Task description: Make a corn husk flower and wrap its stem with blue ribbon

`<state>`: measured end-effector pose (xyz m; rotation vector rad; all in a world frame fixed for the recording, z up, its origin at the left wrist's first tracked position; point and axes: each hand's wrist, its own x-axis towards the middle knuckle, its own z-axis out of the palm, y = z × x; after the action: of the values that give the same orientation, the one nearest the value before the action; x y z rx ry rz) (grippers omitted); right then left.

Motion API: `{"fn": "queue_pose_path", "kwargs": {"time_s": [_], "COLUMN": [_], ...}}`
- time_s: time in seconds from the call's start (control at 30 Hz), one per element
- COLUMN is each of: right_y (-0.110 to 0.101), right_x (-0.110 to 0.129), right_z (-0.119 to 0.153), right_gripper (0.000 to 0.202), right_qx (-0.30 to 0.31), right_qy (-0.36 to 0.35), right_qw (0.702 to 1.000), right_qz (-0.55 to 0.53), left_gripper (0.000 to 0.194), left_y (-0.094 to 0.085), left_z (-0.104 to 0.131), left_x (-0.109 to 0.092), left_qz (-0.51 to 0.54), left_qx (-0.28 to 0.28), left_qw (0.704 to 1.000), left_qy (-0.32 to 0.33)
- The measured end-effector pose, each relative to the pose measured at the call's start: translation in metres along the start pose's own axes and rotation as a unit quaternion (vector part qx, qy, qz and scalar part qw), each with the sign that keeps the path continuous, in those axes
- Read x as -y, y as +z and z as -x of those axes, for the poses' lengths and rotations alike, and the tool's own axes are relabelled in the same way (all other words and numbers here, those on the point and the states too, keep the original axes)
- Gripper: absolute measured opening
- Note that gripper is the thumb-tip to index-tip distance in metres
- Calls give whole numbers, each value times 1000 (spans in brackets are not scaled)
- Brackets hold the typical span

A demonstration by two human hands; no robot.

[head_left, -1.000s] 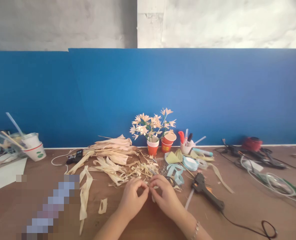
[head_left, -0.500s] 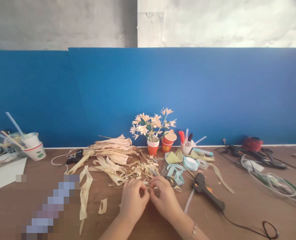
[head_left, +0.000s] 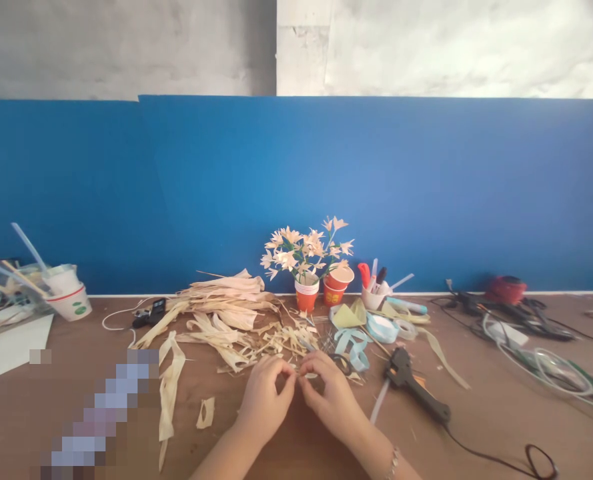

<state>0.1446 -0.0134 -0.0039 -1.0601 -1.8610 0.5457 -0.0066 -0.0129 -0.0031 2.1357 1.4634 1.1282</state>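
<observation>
My left hand point(head_left: 267, 399) and my right hand point(head_left: 330, 395) are close together above the near middle of the table, each with thumb and index finger pinched. What lies between the fingertips is too small to make out. Just beyond the hands is a heap of small cut husk pieces point(head_left: 291, 339). Dried corn husks point(head_left: 229, 300) are piled behind and to the left. Scissors point(head_left: 343, 363) lie partly hidden beyond my right hand. A black glue gun point(head_left: 416, 387) with a glue stick point(head_left: 379, 401) rests to the right.
Pale husk flowers point(head_left: 309, 247) stand in stacked paper cups point(head_left: 307, 297) at the back. Rolls of light blue ribbon point(head_left: 382, 327) and a cup of pens point(head_left: 373, 297) are nearby. Cables point(head_left: 541, 373) cover the right side. A white cup point(head_left: 70, 303) stands far left.
Both hands keep their pinched pose. The fingertips have shifted very slightly, and the right wrist with its bracelet has moved a little to the right.
</observation>
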Motion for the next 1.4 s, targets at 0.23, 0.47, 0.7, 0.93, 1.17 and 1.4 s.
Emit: {"fn": "queue_pose_path", "kwargs": {"time_s": [0.23, 0.47, 0.7, 0.93, 1.17, 1.4], "right_y": [1, 4, 5, 1, 4, 14], "right_x": [-3, -4, -4, -7, -3, -1], "right_z": [1, 0, 0, 0, -1, 0], "right_gripper": [18, 20, 21, 20, 13, 14], "right_qx": [12, -9, -8, 27, -6, -56], "right_qy": [-21, -35, -15, -25, -31, -24], "right_qw": [998, 995, 997, 998, 989, 974], "right_qz": [61, 91, 69, 51, 147, 218], "left_gripper": [14, 14, 14, 16, 15, 15], "left_y": [1, 3, 1, 1, 7, 12], "left_z": [1, 2, 1, 1, 1, 4], "left_x": [4, 1, -2, 4, 2, -2], "left_qz": [-13, -24, -15, -3, -17, -31], "left_qx": [4, 4, 17, 11, -15, -47], "left_qw": [1000, 1000, 1000, 1000, 1000, 998], "left_qy": [16, 6, -5, 25, -4, -41]}}
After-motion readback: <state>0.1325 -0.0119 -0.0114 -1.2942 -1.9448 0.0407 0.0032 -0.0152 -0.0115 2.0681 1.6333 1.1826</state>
